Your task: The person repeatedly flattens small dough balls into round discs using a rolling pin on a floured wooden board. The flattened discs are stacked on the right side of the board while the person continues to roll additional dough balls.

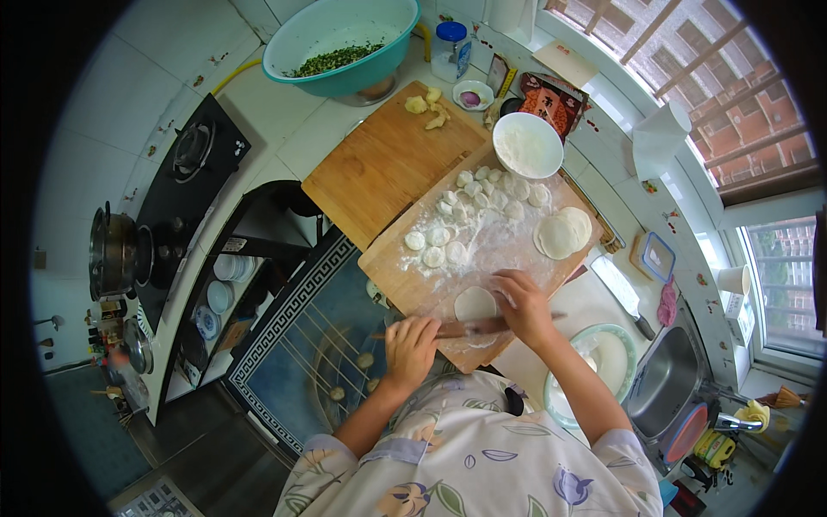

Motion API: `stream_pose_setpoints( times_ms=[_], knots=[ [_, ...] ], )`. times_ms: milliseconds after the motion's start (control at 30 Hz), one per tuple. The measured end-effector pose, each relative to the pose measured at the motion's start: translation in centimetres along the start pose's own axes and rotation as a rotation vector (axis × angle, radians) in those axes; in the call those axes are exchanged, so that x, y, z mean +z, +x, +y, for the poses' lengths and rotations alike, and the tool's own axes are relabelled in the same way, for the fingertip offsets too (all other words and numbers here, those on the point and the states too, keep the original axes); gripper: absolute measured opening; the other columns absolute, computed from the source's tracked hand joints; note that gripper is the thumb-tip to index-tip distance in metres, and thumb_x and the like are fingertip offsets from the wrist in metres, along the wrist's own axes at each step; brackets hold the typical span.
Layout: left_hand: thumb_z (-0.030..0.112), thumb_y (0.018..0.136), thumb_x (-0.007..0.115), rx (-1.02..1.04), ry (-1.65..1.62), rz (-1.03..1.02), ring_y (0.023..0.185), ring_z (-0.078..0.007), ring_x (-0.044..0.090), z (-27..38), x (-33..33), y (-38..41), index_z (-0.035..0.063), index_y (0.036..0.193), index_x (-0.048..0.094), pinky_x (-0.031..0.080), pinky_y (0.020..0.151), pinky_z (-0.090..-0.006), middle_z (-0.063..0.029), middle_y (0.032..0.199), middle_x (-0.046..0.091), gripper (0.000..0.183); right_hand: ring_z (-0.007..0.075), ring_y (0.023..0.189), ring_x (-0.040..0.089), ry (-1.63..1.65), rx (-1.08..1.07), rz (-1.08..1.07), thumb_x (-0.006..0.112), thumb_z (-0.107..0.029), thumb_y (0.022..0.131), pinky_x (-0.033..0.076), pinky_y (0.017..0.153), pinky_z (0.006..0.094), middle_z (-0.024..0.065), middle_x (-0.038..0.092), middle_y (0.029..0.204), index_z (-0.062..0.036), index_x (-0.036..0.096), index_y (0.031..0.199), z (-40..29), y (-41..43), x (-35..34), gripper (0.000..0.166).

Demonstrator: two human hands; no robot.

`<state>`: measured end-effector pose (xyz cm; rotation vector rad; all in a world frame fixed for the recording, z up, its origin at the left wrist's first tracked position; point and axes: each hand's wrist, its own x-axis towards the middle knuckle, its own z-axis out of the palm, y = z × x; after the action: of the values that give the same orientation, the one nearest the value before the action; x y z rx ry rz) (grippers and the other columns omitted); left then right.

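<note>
A round dough wrapper (475, 304) lies on the floured wooden board (400, 258) close to my body. Across its near edge lies a thin wooden rolling pin (475, 327). My left hand (411, 349) grips the pin's left end. My right hand (519, 304) is over the pin's right part, its fingers reaching to the wrapper's right edge; whether it grips the pin I cannot tell. Several dough pieces (481, 194) and flattened dough rounds (438, 236) sit farther up the board in loose flour. A stack of rolled wrappers (563, 232) lies at the board's right side.
A bowl of flour (528, 145) stands at the board's far corner. Beyond are a second board (387, 155) with ginger and a teal basin (342, 48) of chopped greens. To the right are a cleaver (617, 287), a green-rimmed bowl (630, 362) and the sink (669, 375).
</note>
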<state>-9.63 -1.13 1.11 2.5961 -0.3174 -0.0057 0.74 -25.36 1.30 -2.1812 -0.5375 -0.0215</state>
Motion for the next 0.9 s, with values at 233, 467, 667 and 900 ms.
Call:
stream_pose_setpoints(
  times_ms=[233, 467, 667, 900],
  knots=[
    [0.014, 0.08, 0.071, 0.117, -0.002, -0.005, 0.106, -0.0218, 0.061, 0.5, 0.1, -1.4, 0.0099, 0.118, 0.064, 0.038, 0.092, -0.0407, -0.0026, 0.111, 0.067, 0.039, 0.0301, 0.093, 0.061, -0.188, -0.156, -0.401, 0.062, -0.006, 0.081, 0.051, 0.081, 0.0401, 0.0106, 0.06, 0.09, -0.0053, 0.061, 0.089, -0.9, 4.2, 1.8, 0.007],
    [0.01, 0.076, 0.074, 0.045, -0.082, 0.062, 0.102, -0.0236, 0.062, 1.5, -0.9, -0.1, 0.0087, 0.115, 0.065, 0.038, 0.09, -0.0419, -0.0048, 0.107, 0.067, 0.041, 0.0343, 0.093, 0.06, -0.102, 0.059, -0.388, 0.064, -0.005, 0.079, 0.051, 0.08, 0.0431, 0.0134, 0.06, 0.089, -0.0034, 0.058, 0.087, -0.6, 3.2, 0.6, 0.01],
    [0.008, 0.075, 0.074, 0.079, -0.091, 0.062, 0.1, -0.0244, 0.062, 1.6, -1.3, 0.5, 0.0082, 0.113, 0.065, 0.038, 0.089, -0.042, -0.0053, 0.105, 0.067, 0.04, 0.0357, 0.095, 0.06, -0.116, 0.089, -0.397, 0.065, -0.005, 0.078, 0.05, 0.081, 0.0448, 0.0142, 0.062, 0.093, -0.0032, 0.058, 0.089, -0.6, 2.8, 0.5, 0.013],
    [0.01, 0.075, 0.074, 0.093, -0.1, 0.049, 0.1, -0.0237, 0.062, 1.5, -1.2, 0.6, 0.0092, 0.114, 0.065, 0.038, 0.088, -0.0421, -0.0046, 0.107, 0.067, 0.04, 0.0356, 0.097, 0.06, -0.084, 0.144, -0.412, 0.064, -0.004, 0.078, 0.051, 0.08, 0.0446, 0.0135, 0.061, 0.09, -0.0031, 0.059, 0.089, -0.7, 2.9, 0.0, 0.012]
  ],
)
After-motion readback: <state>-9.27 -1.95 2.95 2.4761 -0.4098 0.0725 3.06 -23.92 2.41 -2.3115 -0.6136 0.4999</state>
